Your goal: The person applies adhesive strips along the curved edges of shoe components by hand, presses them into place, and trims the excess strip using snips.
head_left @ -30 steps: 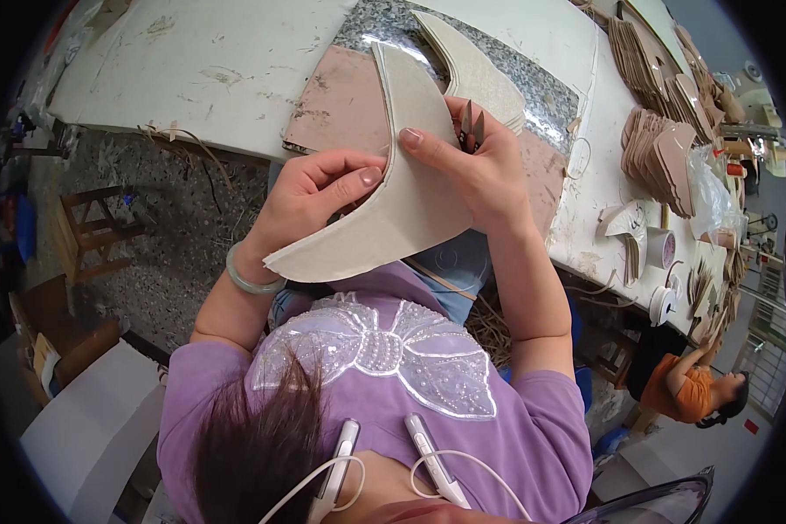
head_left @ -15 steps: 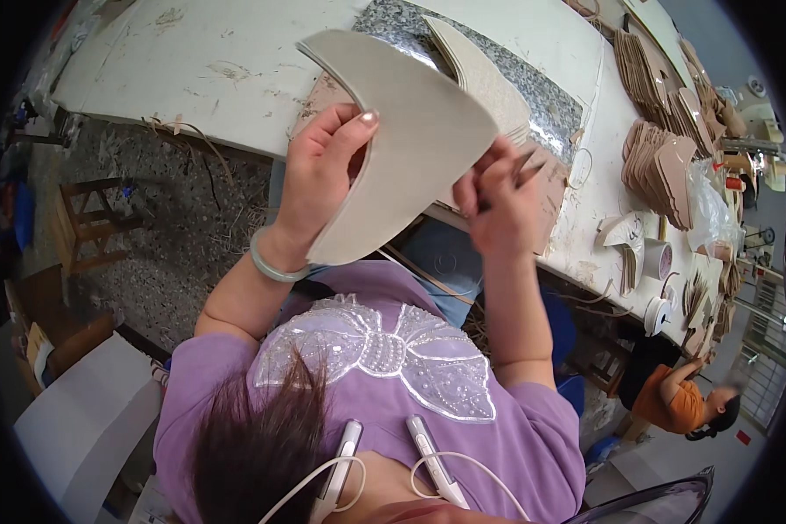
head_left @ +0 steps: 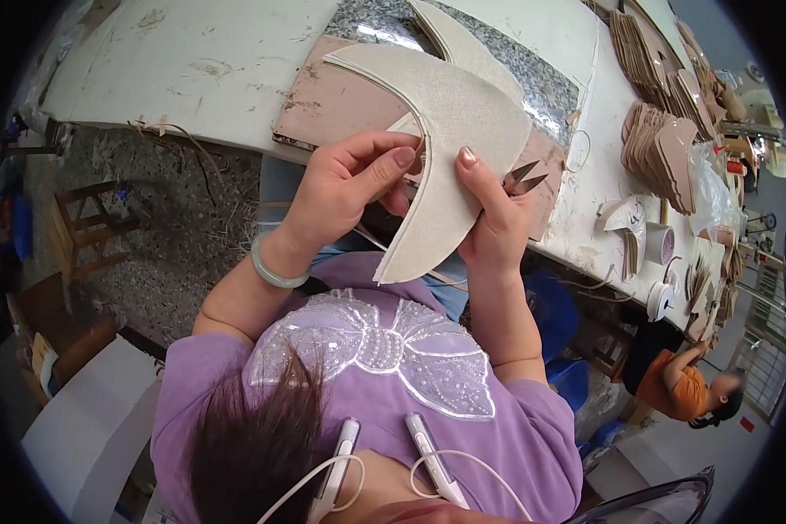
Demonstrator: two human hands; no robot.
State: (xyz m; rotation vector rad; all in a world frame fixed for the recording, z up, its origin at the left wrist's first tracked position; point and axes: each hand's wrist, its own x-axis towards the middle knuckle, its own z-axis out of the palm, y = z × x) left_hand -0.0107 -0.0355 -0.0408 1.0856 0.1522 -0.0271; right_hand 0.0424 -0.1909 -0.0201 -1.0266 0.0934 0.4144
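Observation:
A curved, crescent-like cream piece [head_left: 472, 105] with a woven-looking face is held up in front of me, its inner edge showing a double layer. My right hand [head_left: 496, 210] grips its outer side, thumb flat on top and fingers underneath. Dark pointed snips [head_left: 524, 178] also sit in that hand, blades sticking out past the fingers. My left hand [head_left: 345, 183] is closed at the inner curve, fingertips on the edge and partly hidden behind it. Beyond lies a stack of similar cream pieces [head_left: 472, 44] on a speckled stone slab [head_left: 367, 22].
A pinkish-brown board [head_left: 319, 96] lies on the worn white table [head_left: 210, 44]. Bundles of tan cut pieces [head_left: 659, 148], a clear plastic bag [head_left: 712, 196], a tape roll [head_left: 658, 241] and a white spool [head_left: 660, 301] line the right side. A person in orange [head_left: 668, 384] sits farther right.
The cream piece has been turned over, from a smooth face to a woven one. My right thumb now presses on it, and my left hand has moved right along the inner edge.

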